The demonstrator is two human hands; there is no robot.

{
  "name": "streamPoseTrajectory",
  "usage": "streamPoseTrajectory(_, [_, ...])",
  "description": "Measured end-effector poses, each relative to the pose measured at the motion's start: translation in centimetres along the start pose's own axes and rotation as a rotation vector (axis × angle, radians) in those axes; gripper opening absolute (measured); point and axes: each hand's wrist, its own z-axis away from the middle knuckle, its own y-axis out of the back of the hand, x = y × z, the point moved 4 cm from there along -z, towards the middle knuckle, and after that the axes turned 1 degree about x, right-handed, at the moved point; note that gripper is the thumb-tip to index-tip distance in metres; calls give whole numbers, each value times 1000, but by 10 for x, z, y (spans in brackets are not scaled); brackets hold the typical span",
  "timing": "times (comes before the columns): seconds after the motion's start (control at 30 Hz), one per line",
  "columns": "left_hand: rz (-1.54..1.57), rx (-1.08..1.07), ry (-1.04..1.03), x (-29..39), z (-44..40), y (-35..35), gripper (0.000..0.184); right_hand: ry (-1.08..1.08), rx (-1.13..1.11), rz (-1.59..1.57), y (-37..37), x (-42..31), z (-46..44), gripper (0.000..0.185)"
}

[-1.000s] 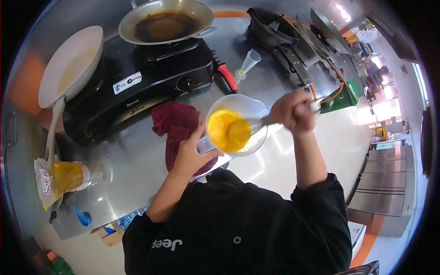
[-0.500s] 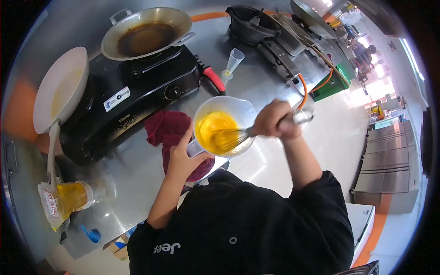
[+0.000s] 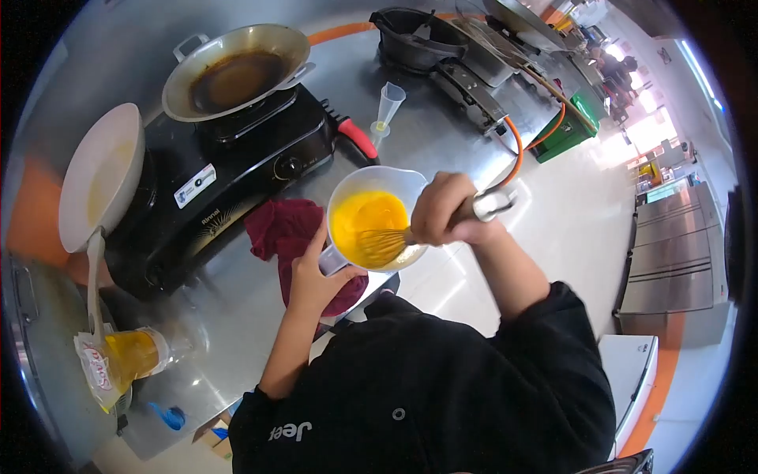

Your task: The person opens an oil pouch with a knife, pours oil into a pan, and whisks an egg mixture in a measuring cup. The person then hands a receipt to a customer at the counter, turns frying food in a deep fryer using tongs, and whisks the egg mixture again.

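Observation:
A translucent plastic jug point(image 3: 399, 187) holds yellow beaten liquid point(image 3: 379, 212). My left hand point(image 3: 316, 276) is closed round the jug's handle at its lower left. In my right hand point(image 3: 450, 212) is the metal handle of a whisk point(image 3: 384, 243), whose wires dip into the liquid. Under and beside my left hand lies a dark red cloth point(image 3: 286, 229). The black gas stove point(image 3: 237, 170) stands to the left, with a wok point(image 3: 235, 73) holding brown liquid and a pale pan point(image 3: 103, 175) on it.
A red-handled tool point(image 3: 358, 138) and a small clear cup point(image 3: 390, 103) are beyond the jug. A dark pan point(image 3: 418, 49) on another burner stands at the back right, near a green crate point(image 3: 570, 126). An oil pouch point(image 3: 126, 357) sits at left. People are far off at upper right.
The view has shifted, so the stove and pans appear lower and further left. The whisk has moved within the jug, and my right hand is now closer to the jug's rim.

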Motion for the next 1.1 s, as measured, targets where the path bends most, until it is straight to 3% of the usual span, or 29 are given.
streamPoseTrajectory(0.07, [13,-30,5,-1,0,-2,89,-53,254,299,25,-6,11,29])
streamPoseTrajectory(0.1, [17,-26,-14,-1,1,-5,89,95,470,89,32,-11,7,30])
streamPoseTrajectory(0.13, [21,-26,-31,0,4,-7,89,174,550,-136,31,-22,4,31])
streamPoseTrajectory(0.2, [-9,-12,-33,-2,4,-4,89,306,529,-410,13,-16,0,31])
streamPoseTrajectory(0.23, [-40,6,-39,-3,3,0,89,263,343,-197,6,-10,1,31])
streamPoseTrajectory(0.27, [-45,5,-43,-1,2,1,89,98,13,-80,-1,-4,0,31])
streamPoseTrajectory(0.33, [-8,-25,-30,2,2,-2,89,54,352,226,27,-9,13,29])
streamPoseTrajectory(0.37, [-6,-24,-26,2,3,-4,89,127,623,22,36,-9,21,27])
streamPoseTrajectory(0.4, [1,-17,-7,0,5,-6,89,295,494,-238,39,-20,17,26])
streamPoseTrajectory(0.47, [6,-8,7,0,4,-6,89,359,615,-355,18,-18,16,28])
streamPoseTrajectory(0.53, [-41,-1,-14,4,3,0,88,159,114,-160,6,-6,14,30])
streamPoseTrajectory(0.6, [-28,-7,-8,3,3,-2,88,138,529,78,32,-8,24,30])
streamPoseTrajectory(0.73, [0,8,-16,-2,6,-7,87,333,728,-309,15,-5,23,28])
streamPoseTrajectory(0.77, [-4,37,-32,-3,5,-5,87,262,468,-201,5,5,24,26])
streamPoseTrajectory(0.8, [-6,32,-38,-1,5,-4,87,80,71,-107,2,-2,19,25])
streamPoseTrajectory(0.87, [-40,-26,11,4,8,-9,88,89,578,33,36,-6,31,30])
streamPoseTrajectory(0.93, [-33,-23,-10,6,10,-11,89,326,664,-269,46,-23,26,29])
streamPoseTrajectory(1.0, [-26,77,-31,-2,7,-6,87,384,695,-394,28,-14,29,26])
streamPoseTrajectory(1.03, [17,93,-86,-2,5,-3,85,348,475,-368,22,-3,32,27])
streamPoseTrajectory(1.07, [13,85,-91,-2,7,-2,85,175,145,-404,22,-2,35,27])
streamPoseTrajectory(1.1, [-12,68,-56,3,10,-3,86,188,324,-286,33,-6,41,26])
